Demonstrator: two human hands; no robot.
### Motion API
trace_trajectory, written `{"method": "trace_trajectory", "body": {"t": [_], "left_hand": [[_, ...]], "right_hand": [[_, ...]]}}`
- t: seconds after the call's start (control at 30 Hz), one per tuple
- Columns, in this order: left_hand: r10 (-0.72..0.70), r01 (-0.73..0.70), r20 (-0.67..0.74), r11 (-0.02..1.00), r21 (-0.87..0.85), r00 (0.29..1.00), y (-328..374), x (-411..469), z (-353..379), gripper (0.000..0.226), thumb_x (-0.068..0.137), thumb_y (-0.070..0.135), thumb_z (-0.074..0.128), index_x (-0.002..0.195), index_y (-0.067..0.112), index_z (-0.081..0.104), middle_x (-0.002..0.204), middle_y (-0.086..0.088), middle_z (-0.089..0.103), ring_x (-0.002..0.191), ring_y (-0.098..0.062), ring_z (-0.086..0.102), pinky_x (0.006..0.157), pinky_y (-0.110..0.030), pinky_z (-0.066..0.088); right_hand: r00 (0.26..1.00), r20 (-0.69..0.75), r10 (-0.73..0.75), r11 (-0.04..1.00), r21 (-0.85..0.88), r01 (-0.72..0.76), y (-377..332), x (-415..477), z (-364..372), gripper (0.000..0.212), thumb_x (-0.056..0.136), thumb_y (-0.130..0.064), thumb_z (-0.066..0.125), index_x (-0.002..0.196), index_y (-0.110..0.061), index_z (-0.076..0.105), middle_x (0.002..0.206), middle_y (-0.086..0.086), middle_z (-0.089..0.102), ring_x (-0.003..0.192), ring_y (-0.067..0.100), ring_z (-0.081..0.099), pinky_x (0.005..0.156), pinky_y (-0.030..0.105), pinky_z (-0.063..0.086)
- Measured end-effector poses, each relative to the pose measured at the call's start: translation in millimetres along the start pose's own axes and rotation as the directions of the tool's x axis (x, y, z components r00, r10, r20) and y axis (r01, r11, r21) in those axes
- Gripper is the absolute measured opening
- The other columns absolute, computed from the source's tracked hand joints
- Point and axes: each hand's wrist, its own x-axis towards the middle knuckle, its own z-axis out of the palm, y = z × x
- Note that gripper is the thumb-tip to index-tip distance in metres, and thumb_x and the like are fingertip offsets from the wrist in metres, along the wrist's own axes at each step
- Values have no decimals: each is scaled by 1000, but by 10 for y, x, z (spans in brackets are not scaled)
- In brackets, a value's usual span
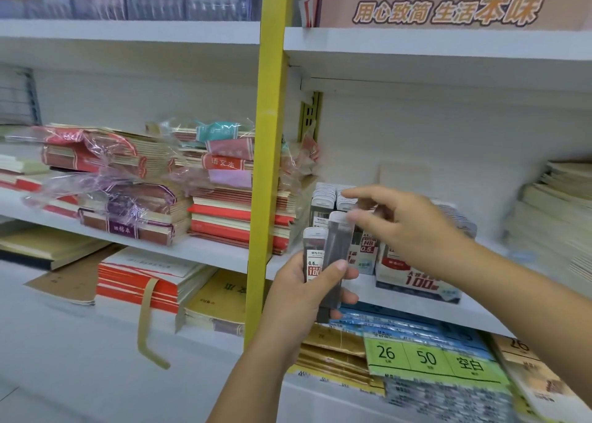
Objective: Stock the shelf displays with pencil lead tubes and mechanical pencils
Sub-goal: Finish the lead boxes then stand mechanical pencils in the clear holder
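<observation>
1. The left hand [307, 294] clasps a small bundle of lead tubes [314, 256] upright, with the thumb across their front, just before the shelf's [474, 315] front edge.
2. The right hand [407, 227] reaches in from the right. Its thumb tip is at the cap of the tallest tube [336, 246], which rises above the bundle. Blur hides whether it pinches the tube.
3. Behind both hands, the display box [413, 278] stands on the shelf near its left end, by the yellow post [269, 134].

Plastic-wrapped stacks of red exercise books [128, 166] are lying on a white shelf [208, 249] left of a yellow upright [269, 166]. Green-labelled packs [426, 358] are sitting lower down, and cream notebooks [554, 204] are leaning at far right.
</observation>
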Motion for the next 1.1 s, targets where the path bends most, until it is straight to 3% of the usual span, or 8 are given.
{"method": "trace_trajectory", "body": {"t": [0.13, 0.23, 0.37, 0.43, 0.67, 0.9, 1.0, 1.1], "left_hand": [[-14, 14, 47, 1000, 14, 999, 35, -56, 47, 13, 91, 33, 72, 97, 44, 68, 99, 3, 78, 75, -11, 74, 56, -21, 53], [-21, 20, 33, 999, 36, 999, 41, -64, 29, 21, 85, 36, 78, 98, 49, 68, 94, 9, 76, 72, -4, 71, 60, -18, 53], [-39, 39, 69, 999, 3, 997, 37, -66, -16, 38, 69, 50, 83, 103, 52, 66, 107, 8, 75, 88, -7, 72, 69, -22, 57], [-61, 64, 70, 997, -31, 996, 20, -61, -21, 37, 70, 46, 84, 104, 51, 68, 106, 7, 75, 86, -9, 72, 69, -24, 57], [-57, 59, 61, 998, -29, 997, -72, -14, -3, 27, 92, 20, 73, 101, 45, 71, 93, 1, 75, 73, -10, 67, 64, -25, 55], [-59, 58, -57, 998, -28, 997, -116, 84, -46, 22, 104, 28, 53, 99, 42, 70, 94, -4, 78, 70, -13, 70, 72, -41, 63], [-40, 37, -82, 999, -34, 996, -116, 106, -61, 19, 107, 22, 44, 119, 30, 55, 94, 1, 79, 69, -12, 70, 61, -23, 57], [-24, 22, -83, 999, -25, 996, -120, 117, -74, 17, 107, 22, 44, 120, 29, 54, 95, 4, 78, 74, -12, 73, 60, -19, 56]], "right_hand": [[981, 175, 78, 951, 283, -126, -48, -109, 52, 19, 92, -21, 64, 109, -30, 64, 65, -10, 69, 56, 3, 62, 54, 15, 48], [973, 181, 143, 875, 437, -209, -27, -192, 17, 13, 91, -27, 64, 103, -25, 63, 73, -1, 72, 67, 15, 68, 63, 23, 56], [966, 167, 200, 887, 387, -250, 62, -278, 3, 6, 92, -24, 63, 94, -29, 66, 87, -7, 72, 80, 10, 68, 76, 29, 57], [959, 168, 230, 898, 343, -276, 88, -288, -28, 24, 93, -11, 57, 99, -33, 65, 98, -12, 72, 91, 6, 67, 84, 33, 56], [963, 90, 255, 806, 530, -263, 162, -289, -69, 26, 86, -7, 69, 108, -19, 61, 92, -7, 76, 83, 8, 72, 63, 12, 53], [959, -277, -57, 991, 97, 86, 56, -72, -447, 22, 85, -18, 68, 97, -35, 60, 90, -14, 69, 86, 6, 66, 75, 26, 55], [969, -188, -163, 968, -221, 120, 72, 59, -430, 25, 89, -21, 65, 105, -37, 56, 91, -17, 65, 84, 3, 62, 77, 29, 54], [979, -108, -175, 941, -310, 134, 113, 154, -331, 25, 92, -22, 61, 114, -31, 55, 96, -12, 63, 84, 7, 60, 76, 29, 52]]}}
